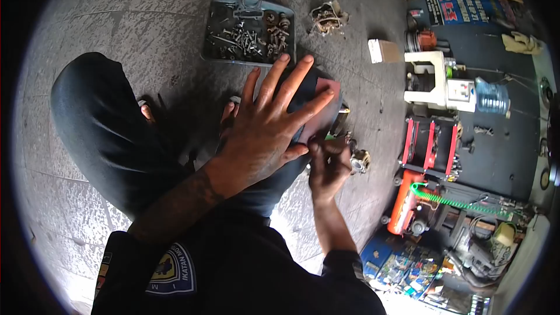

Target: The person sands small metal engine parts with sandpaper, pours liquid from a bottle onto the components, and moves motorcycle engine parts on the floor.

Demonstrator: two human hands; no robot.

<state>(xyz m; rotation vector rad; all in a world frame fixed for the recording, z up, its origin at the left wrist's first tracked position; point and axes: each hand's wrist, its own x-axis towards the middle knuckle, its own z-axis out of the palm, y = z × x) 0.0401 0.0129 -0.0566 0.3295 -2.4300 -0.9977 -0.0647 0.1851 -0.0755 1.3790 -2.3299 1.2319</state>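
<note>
Sheet (322, 115), dull reddish-brown, straight-edged — left hand (259, 119) over it, fingers splayed wide; right hand (331, 167), fingers curled — grip unclear.

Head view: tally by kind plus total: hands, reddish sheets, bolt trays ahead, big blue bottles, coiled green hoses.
Left hand and right hand: 2
Reddish sheet: 1
Bolt tray: 1
Big blue bottle: 1
Coiled green hose: 1
Total: 6

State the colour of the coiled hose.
The coiled hose is bright green, best seen in the head view.
</note>
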